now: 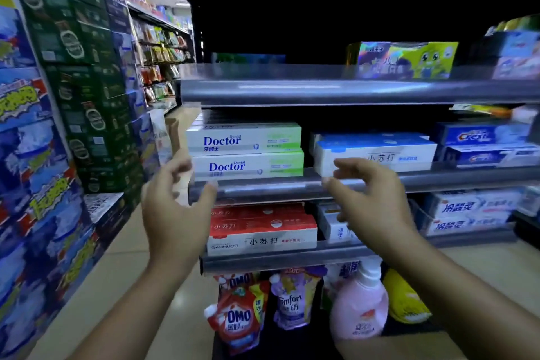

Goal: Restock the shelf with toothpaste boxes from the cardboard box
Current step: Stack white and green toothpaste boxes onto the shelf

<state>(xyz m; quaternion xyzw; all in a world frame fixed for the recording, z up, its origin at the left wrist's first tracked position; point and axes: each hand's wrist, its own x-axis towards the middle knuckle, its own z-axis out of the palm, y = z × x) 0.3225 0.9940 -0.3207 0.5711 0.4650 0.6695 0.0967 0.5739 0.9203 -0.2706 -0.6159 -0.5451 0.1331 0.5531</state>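
Both empty, fingers loosely spread: left hand [175, 207], right hand [371, 199] partly across a toothpaste box [391, 152].

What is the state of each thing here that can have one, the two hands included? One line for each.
Left hand: open, holds nothing.
Right hand: fingers curved at a corner of the white-and-blue toothpaste box; grip cannot be told.
White-and-blue toothpaste box: lying flat, long side to the front.
Green-and-white Doctor toothpaste boxes: stacked, two front faces showing.
Red-and-white toothpaste boxes: stacked, lying flat.
Pink plastic bottle: standing, cap on.
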